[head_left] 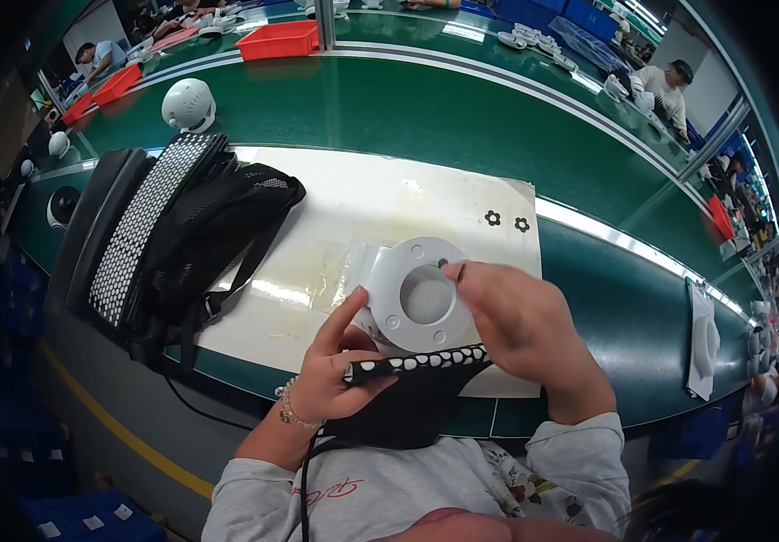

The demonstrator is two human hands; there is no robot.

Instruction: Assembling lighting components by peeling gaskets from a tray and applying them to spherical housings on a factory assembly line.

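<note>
Left hand [331, 379] grasps white housing [387, 296]. Right hand [517, 318] curls at its rim; contents cannot be determined.

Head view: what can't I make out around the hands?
In the head view:
Right hand: blurred, so its grip is unclear.
White ring-faced housing: far side turned away; lower left partly covered by the left hand.
Black mesh bag: interior hidden by folded fabric.

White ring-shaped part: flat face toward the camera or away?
Toward: the white ring-shaped part shows its flat face and round opening.
</note>
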